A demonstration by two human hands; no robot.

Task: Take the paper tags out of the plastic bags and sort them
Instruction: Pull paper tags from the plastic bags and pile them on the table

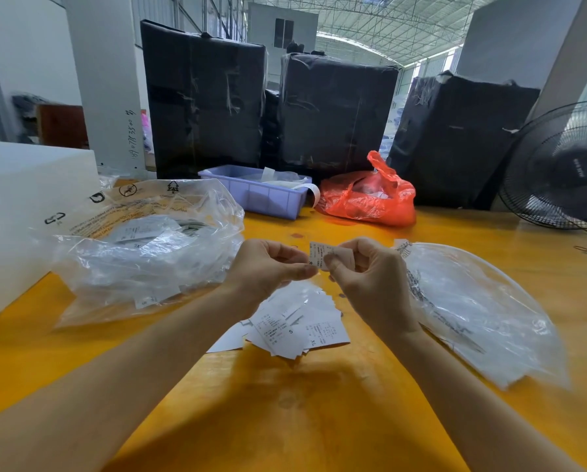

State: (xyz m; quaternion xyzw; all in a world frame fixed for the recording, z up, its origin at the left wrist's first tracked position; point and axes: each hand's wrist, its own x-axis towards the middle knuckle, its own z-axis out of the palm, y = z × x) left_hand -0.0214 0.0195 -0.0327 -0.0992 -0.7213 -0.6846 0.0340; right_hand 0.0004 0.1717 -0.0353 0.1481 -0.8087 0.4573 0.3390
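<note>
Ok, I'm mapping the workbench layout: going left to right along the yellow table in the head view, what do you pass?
White box → clear bag holding tags → lavender tray → red bag → flat clear bag → black fan.

A bright warehouse under a translucent roof (370,25) on metal trusses. A glossy yellow table (285,420) fills the foreground. Behind it stand three large bales wrapped in black plastic (203,100), a white pillar (104,80) with handwritten numbers at left, and a black electric fan (561,168) at right.
</note>
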